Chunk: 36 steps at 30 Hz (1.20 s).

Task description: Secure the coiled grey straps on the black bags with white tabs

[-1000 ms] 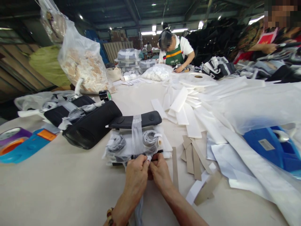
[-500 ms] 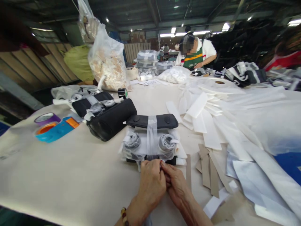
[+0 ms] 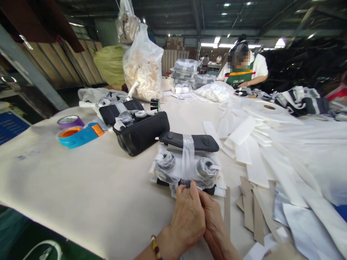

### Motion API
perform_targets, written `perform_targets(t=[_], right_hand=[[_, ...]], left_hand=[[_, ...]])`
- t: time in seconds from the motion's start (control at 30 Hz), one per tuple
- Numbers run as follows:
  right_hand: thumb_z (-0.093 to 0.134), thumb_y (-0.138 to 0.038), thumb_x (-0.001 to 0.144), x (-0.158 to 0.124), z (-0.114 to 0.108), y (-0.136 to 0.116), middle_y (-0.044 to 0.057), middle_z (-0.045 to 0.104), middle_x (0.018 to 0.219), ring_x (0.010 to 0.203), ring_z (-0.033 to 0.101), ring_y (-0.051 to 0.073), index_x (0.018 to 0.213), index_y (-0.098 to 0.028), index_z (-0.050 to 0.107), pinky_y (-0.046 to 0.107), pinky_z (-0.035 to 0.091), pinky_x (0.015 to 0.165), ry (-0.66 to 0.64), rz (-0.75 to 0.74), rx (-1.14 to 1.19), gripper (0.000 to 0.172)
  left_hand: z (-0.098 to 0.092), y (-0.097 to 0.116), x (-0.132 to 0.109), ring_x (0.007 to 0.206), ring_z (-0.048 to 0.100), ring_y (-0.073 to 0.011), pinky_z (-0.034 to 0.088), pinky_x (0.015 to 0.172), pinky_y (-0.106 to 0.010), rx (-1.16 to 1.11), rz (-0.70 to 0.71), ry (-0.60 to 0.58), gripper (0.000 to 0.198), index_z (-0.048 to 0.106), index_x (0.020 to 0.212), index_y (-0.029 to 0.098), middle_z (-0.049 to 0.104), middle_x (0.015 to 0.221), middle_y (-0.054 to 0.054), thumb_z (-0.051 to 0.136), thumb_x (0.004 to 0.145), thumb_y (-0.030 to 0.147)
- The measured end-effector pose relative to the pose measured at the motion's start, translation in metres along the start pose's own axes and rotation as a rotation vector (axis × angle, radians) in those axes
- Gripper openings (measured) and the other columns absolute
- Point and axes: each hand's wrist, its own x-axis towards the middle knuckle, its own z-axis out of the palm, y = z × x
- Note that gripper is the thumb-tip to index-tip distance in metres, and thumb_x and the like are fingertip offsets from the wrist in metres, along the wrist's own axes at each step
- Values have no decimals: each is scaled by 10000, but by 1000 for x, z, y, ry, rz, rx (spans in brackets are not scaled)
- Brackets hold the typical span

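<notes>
A wrapped bundle (image 3: 187, 168) lies on the table in front of me: a black padded strap on top, two rolled grey straps under white wrap, and a clear tape strip (image 3: 188, 159) running over its middle. My left hand (image 3: 187, 216) and my right hand (image 3: 214, 218) sit pressed together at the bundle's near edge. The fingers of both pinch at the near end of the tape strip. A bead bracelet shows on my left wrist.
A black pouch (image 3: 143, 133) and more wrapped straps lie to the left, beyond them a blue tape dispenser (image 3: 78, 134) and a purple tape roll (image 3: 69, 121). White foam strips (image 3: 244, 141) and brown paper strips (image 3: 251, 209) spread to the right. A person in a green apron (image 3: 241, 74) works at the far end.
The view has swung left, so the bundle and my hands sit further right in frame. My hands stay pinched together at the bundle's near edge, the left now covering more of the right.
</notes>
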Motion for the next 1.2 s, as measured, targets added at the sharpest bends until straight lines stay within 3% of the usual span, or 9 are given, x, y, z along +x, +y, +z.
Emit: perform_targets(t=[0.13,0.27,0.37,0.47,0.63,0.73,0.83,0.93,1.2], right_hand=[[746,-387,460,4,-2,-7,-65,510,456,424,426,70,565,-172,525,194,335,391,-3,-13,-36,326],[734,-378,449,11,-15,-30,-149,254,386,336,156,1,528,-201,396,157,109,335,-36,27,-168,390],[714,-344,458,22,-24,-53,-143,251,401,343,151,2,523,-206,387,162,87,348,-94,46,-294,360],[686,-340,496,32,-29,-75,-133,235,390,347,153,14,486,-217,360,179,84,360,-101,14,-425,349],[677,-368,625,21,-36,-85,-64,390,463,414,340,90,604,-183,518,224,230,408,66,-239,-604,245],[585,-333,767,-1,-34,-66,20,575,723,596,496,152,890,-185,592,258,340,532,154,-698,-882,193],[512,-213,834,-15,-24,-41,65,639,909,746,549,195,906,-199,601,317,363,663,109,-1158,-1365,115],[608,-197,790,-12,-10,-28,59,644,843,809,530,236,799,-189,595,391,332,773,166,-1218,-1575,19],[616,-252,808,2,-3,-20,38,617,771,872,506,245,800,-199,584,516,172,1014,243,-1183,-1475,62]], left_hand=[[-25,-16,-11,1103,500,-281,344,973,-424,77,264,14,429,447,1211,-15,562,1183,-203,388,802,103],[-63,-56,-7,1239,375,-255,260,1023,-404,69,469,63,359,506,1169,56,544,1236,-141,399,826,44],[-76,-82,21,1284,321,-263,220,1050,-441,131,629,-150,371,479,1212,112,487,1313,-110,413,848,86],[-74,-89,58,1268,340,-291,240,1016,-504,186,758,-344,418,447,1247,217,437,1347,-114,466,838,137],[-61,-78,94,1083,482,-261,307,876,-442,112,749,-482,394,455,1212,269,561,1144,-77,565,835,229],[-56,-77,95,1033,501,-223,279,857,-408,37,703,-475,329,477,1176,269,609,1023,-32,538,859,206],[-53,-79,91,1031,504,-209,255,885,-403,-28,671,-373,252,507,1140,241,621,1021,-31,501,888,228],[-51,-81,87,1045,501,-195,253,905,-388,-45,649,-303,209,527,1106,212,627,1013,-33,438,916,222],[-42,-79,83,1048,506,-208,264,901,-398,-24,611,-192,236,535,1099,188,629,1008,-42,413,900,154]])
